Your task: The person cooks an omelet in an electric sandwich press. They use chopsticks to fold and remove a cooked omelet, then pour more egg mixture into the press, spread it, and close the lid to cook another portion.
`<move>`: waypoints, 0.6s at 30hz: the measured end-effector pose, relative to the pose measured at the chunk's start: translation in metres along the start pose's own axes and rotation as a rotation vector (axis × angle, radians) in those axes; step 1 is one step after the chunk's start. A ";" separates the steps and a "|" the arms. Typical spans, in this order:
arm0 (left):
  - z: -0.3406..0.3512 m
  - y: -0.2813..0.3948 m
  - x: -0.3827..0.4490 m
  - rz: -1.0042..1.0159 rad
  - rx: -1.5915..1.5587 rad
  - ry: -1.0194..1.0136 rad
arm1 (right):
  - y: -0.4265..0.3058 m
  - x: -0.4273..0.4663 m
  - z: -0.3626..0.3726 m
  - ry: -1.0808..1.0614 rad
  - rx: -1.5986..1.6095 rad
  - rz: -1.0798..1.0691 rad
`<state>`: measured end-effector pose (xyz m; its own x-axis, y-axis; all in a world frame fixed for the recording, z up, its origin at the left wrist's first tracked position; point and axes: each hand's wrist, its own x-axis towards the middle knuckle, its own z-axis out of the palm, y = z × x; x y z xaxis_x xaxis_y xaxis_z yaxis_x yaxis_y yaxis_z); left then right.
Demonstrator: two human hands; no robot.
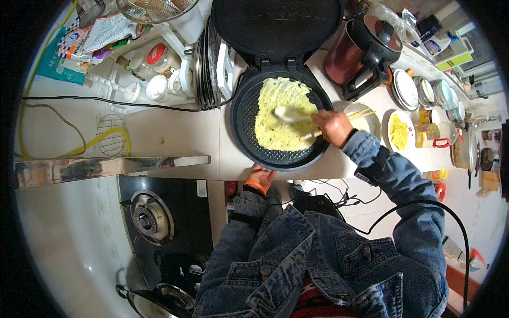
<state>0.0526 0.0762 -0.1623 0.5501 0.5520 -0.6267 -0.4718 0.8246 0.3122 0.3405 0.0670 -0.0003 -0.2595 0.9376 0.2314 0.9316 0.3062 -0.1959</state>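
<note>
A black electric griddle (242,127) with a dimpled plate stands on the counter, its lid (278,28) raised at the back. Pale yellow batter flecked with green (274,131) covers much of the plate in a rough square. Over the batter, my right hand (335,128) grips a white spoon (292,114), blurred by motion. A light stick-like end also juts from below that hand; what it belongs to is unclear. My left hand (260,177) is at the griddle's front rim by the counter edge, its fingertips partly hidden under the rim.
Right of the griddle are a bowl (373,128) with chopsticks (362,114), a plate of yellow food (399,131), a dark red electric kettle (338,55) and an oil bottle (431,135). Round metal trays (206,67) stand at left. A gas burner (146,218) lies lower left.
</note>
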 end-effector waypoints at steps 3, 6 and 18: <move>-0.001 0.000 -0.001 -0.005 -0.019 -0.043 | 0.000 -0.001 -0.007 0.012 -0.012 -0.013; -0.007 0.000 0.004 -0.017 -0.009 -0.011 | 0.015 0.014 -0.005 0.073 -0.145 0.119; -0.020 -0.003 0.008 -0.022 -0.052 -0.056 | 0.024 0.012 -0.002 0.077 -0.258 0.291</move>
<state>0.0446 0.0760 -0.1825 0.5978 0.5409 -0.5917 -0.4931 0.8300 0.2605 0.3599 0.0857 -0.0007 0.0359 0.9611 0.2739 0.9993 -0.0317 -0.0198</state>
